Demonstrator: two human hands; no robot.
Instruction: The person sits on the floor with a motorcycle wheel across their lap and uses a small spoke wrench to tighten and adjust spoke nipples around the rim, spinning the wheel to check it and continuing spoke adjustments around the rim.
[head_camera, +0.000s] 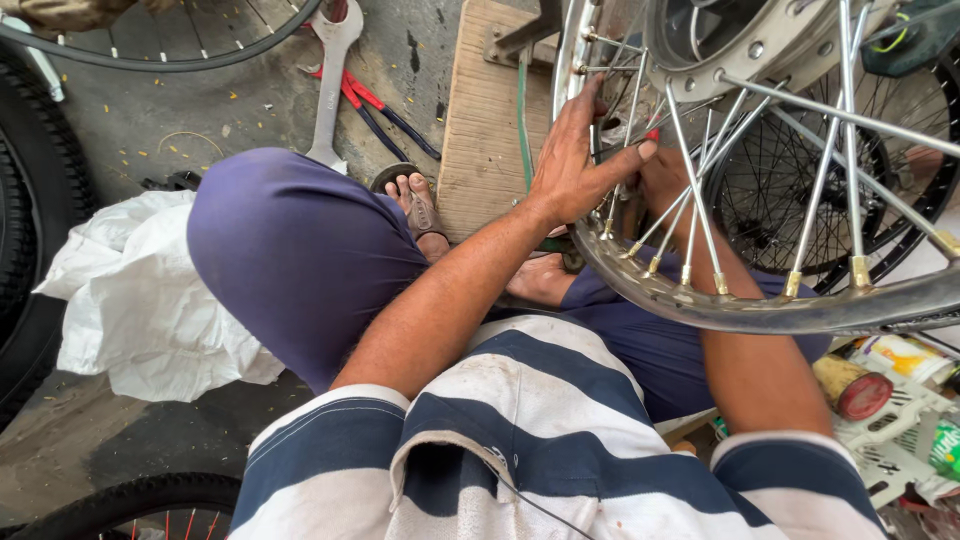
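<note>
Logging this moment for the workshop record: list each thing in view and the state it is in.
Left hand: gripping the wheel rim.
Right hand: among the spokes, partly hidden.
Wheel rim: bare metal, no tyre, spokes fitted.
Spanner: lying flat on the floor, untouched.
Red-handled pliers: lying on the floor.
White cloth: crumpled on the floor.

Right hand (668, 180): mostly hidden behind spokes (690, 215) and rim (760, 310); grip not discernible. Left hand (580, 160): fingertips hidden behind rim. Wheel cut off by top and right edges. Hub (740, 40) cropped at top. Wrench (332, 80): upper end cut off. Crate (890, 440) contents partly hidden by forearm, too small to identify.
</note>
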